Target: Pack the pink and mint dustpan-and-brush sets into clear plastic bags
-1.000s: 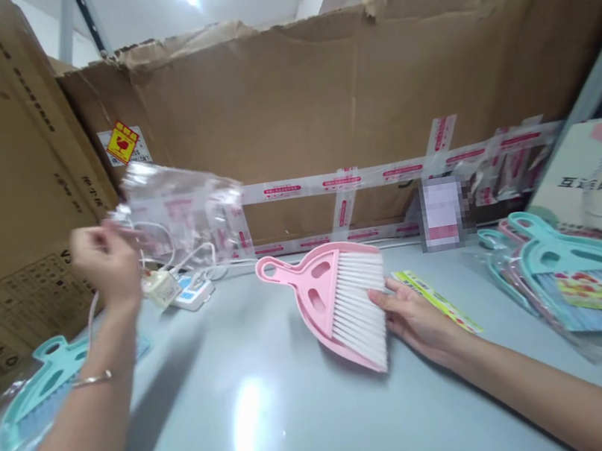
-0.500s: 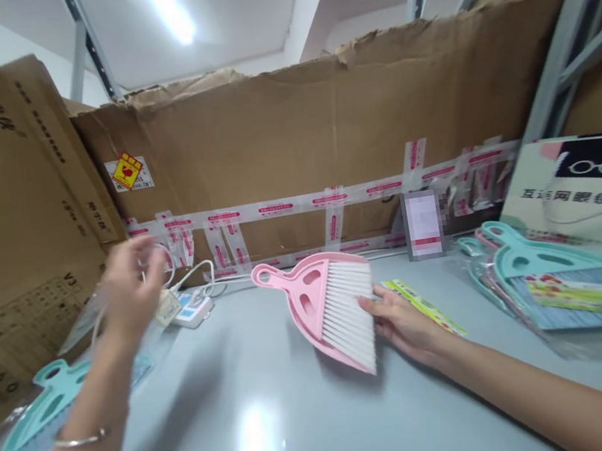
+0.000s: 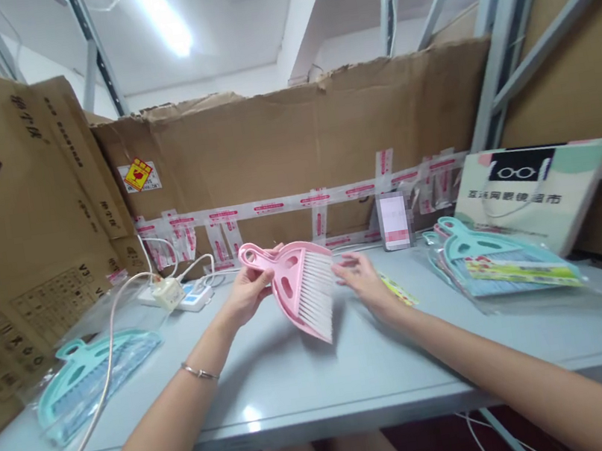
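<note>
A pink dustpan-and-brush set [image 3: 293,287] is held up over the table, its white bristles [image 3: 317,295] facing right and down. My left hand [image 3: 253,291] grips it near the handle, thumb in front and the other fingers behind. Just right of the bristles is my right hand [image 3: 362,276], fingers loosely curled and apart, holding nothing. Whether its fingertips touch the bristle edge I cannot tell. Behind that hand a green-yellow card strip [image 3: 400,290] lies on the table.
Bagged turquoise dustpan sets lie at the left [image 3: 83,378] and right [image 3: 501,256]. A power strip [image 3: 196,297] with a plugged-in adapter [image 3: 169,293] sits at the back left, its white cable crossing the left side. A phone [image 3: 394,220] and a paper bag [image 3: 534,194] stand behind.
My left hand has come from the back left to grip the pink set near its handle. My right hand has let go of the bristle side. The view has shifted, showing the table's front edge.
</note>
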### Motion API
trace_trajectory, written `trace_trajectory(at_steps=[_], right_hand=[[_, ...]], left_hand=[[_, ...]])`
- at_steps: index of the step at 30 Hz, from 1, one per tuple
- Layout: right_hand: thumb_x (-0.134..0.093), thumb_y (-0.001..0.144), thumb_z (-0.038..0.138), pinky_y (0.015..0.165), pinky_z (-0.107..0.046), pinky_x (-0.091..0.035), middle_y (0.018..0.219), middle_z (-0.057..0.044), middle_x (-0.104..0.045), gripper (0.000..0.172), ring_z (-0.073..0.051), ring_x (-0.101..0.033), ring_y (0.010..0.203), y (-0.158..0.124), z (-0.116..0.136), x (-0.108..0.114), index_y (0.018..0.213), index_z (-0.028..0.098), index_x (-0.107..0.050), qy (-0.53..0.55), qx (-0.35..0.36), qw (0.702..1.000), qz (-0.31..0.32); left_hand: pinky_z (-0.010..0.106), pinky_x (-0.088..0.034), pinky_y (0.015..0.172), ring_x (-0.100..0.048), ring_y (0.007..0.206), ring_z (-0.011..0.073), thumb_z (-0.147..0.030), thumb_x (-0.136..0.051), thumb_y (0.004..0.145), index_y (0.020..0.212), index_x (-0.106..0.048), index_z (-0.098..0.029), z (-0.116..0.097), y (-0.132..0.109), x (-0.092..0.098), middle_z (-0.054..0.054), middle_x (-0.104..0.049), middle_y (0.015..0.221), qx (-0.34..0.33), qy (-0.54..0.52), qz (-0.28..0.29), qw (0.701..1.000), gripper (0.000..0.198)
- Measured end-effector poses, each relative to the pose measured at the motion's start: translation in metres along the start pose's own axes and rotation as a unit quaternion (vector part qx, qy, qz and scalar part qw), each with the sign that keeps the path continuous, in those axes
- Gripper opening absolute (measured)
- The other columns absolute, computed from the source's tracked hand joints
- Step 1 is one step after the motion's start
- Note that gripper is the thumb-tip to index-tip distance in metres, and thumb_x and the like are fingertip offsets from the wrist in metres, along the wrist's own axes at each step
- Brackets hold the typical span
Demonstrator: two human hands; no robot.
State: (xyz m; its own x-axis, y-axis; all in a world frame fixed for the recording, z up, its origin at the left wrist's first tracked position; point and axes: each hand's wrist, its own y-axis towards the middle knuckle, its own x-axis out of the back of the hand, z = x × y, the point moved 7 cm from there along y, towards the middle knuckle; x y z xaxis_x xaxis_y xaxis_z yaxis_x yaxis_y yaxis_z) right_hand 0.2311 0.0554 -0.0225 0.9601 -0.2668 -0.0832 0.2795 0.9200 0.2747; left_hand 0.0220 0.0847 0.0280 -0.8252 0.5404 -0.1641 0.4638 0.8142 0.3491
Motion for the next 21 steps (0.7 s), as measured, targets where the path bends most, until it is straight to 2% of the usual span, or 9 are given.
trace_trajectory(at_steps=[1,2,4,5,7,10,13,15,21], right_hand=[[-0.067,0.07,0.044,0.085,-0.039,-0.046,0.104,-0.006,-0.056,0.041,-0.02,-0.055,0.095,-0.002,0.015,0.003,0.101,0.024,-0.049,-0.063,0.084,0.994,-0.034],[-0.065,0.071,0.044,0.088,-0.041,-0.044,0.104,-0.007,-0.054,0.038,-0.021,-0.052,0.097,-0.006,0.032,-0.001,0.1,0.023,-0.052,-0.127,0.165,0.977,-0.039],[-0.064,0.074,0.041,0.093,-0.043,-0.039,0.103,-0.007,-0.052,0.03,-0.023,-0.049,0.101,-0.019,0.058,-0.022,0.097,0.023,-0.058,-0.232,0.29,0.928,0.02],[-0.064,0.075,0.039,0.095,-0.044,-0.037,0.102,-0.007,-0.051,0.026,-0.024,-0.048,0.102,-0.025,0.067,-0.035,0.095,0.023,-0.06,-0.269,0.324,0.905,0.063],[-0.067,0.073,0.033,0.097,-0.044,-0.035,0.1,-0.007,-0.049,0.025,-0.024,-0.047,0.103,-0.032,0.077,-0.055,0.095,0.023,-0.063,-0.312,0.339,0.878,0.128],[-0.069,0.071,0.026,0.095,-0.042,-0.037,0.096,-0.006,-0.046,0.023,-0.022,-0.047,0.1,-0.035,0.081,-0.076,0.092,0.021,-0.063,-0.333,0.305,0.871,0.193],[-0.063,0.074,0.02,0.088,-0.038,-0.041,0.093,-0.005,-0.045,0.01,-0.019,-0.05,0.092,-0.039,0.079,-0.088,0.084,0.017,-0.062,-0.338,0.275,0.865,0.249],[-0.061,0.074,0.016,0.082,-0.035,-0.043,0.089,-0.004,-0.045,0.004,-0.016,-0.05,0.084,-0.043,0.078,-0.093,0.077,0.017,-0.058,-0.338,0.272,0.863,0.257],[-0.056,0.073,0.006,0.076,-0.032,-0.044,0.086,-0.003,-0.048,0.014,-0.016,-0.051,0.081,-0.05,0.081,-0.101,0.074,0.019,-0.052,-0.3,0.345,0.863,0.215]], left_hand=[[0.032,-0.053,0.079,-0.056,0.111,0.0278,-0.039,-0.076,0.066,0.107,-0.065,-0.022,-0.001,-0.002,0.0,0.011,-0.053,0.133,-0.005,0.007,-0.001,1.0,0.046],[0.032,-0.054,0.078,-0.057,0.111,0.0278,-0.04,-0.076,0.066,0.107,-0.065,-0.022,-0.002,-0.005,-0.001,0.012,-0.054,0.132,-0.008,0.015,0.002,1.0,0.046],[0.032,-0.053,0.078,-0.058,0.109,0.0277,-0.04,-0.076,0.066,0.11,-0.064,-0.021,-0.003,-0.011,-0.007,0.013,-0.056,0.13,-0.015,0.025,0.015,0.999,0.049],[0.033,-0.053,0.079,-0.058,0.108,0.0277,-0.04,-0.076,0.066,0.111,-0.063,-0.021,-0.003,-0.014,-0.011,0.014,-0.055,0.13,-0.02,0.027,0.022,0.999,0.05],[0.035,-0.052,0.082,-0.057,0.11,0.028,-0.039,-0.076,0.066,0.112,-0.063,-0.021,-0.005,-0.021,-0.017,0.014,-0.053,0.133,-0.037,0.024,0.025,0.999,0.051],[0.038,-0.049,0.089,-0.055,0.114,0.028,-0.039,-0.075,0.067,0.107,-0.064,-0.02,-0.008,-0.03,-0.021,0.014,-0.05,0.136,-0.08,0.018,0.01,0.997,0.046],[0.039,-0.041,0.1,-0.052,0.118,0.0269,-0.039,-0.077,0.065,0.1,-0.066,-0.017,-0.012,-0.038,-0.02,0.016,-0.056,0.129,-0.14,0.038,-0.02,0.989,0.044],[0.04,-0.038,0.102,-0.053,0.116,0.0271,-0.041,-0.078,0.062,0.096,-0.067,-0.014,-0.015,-0.043,-0.018,0.017,-0.061,0.121,-0.169,0.056,-0.044,0.983,0.045],[0.039,-0.047,0.088,-0.062,0.099,0.026,-0.043,-0.079,0.059,0.087,-0.067,-0.015,-0.019,-0.052,-0.011,0.014,-0.068,0.103,-0.216,0.09,-0.103,0.967,0.041]])
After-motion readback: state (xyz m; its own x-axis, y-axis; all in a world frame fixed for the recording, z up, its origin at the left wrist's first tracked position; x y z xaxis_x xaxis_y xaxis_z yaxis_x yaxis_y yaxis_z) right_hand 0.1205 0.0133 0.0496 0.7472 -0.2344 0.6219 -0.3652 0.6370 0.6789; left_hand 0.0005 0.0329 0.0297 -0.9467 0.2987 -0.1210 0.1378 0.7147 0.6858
